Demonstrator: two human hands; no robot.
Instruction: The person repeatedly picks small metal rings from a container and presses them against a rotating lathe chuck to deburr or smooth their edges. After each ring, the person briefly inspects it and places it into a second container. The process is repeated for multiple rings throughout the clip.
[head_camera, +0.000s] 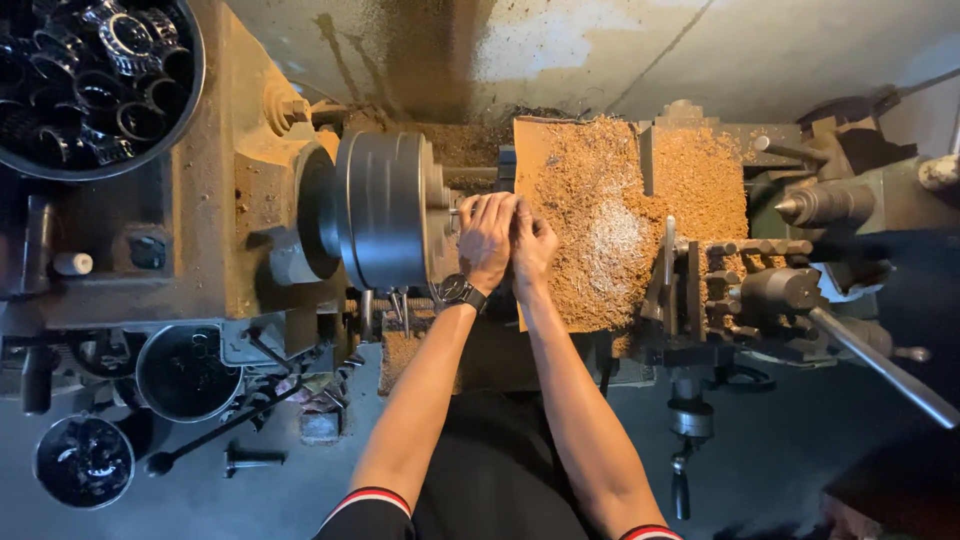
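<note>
I look down on a metal lathe. My left hand (487, 238), with a dark watch on the wrist, rests at the face of the grey round chuck (380, 208), fingers curled over something small I cannot make out. My right hand (533, 250) presses close against the left hand, its fingers bent toward the same spot. What the hands hold is hidden between them. Brown chips (600, 200) cover the lathe bed just right of both hands.
A tool post (700, 280) with a long handle (880, 365) stands to the right, and the tailstock point (800, 207) beyond it. A basin of dark metal rings (90, 80) sits top left. Two smaller buckets (187, 372) (83, 460) and a chuck key (220, 430) lie lower left.
</note>
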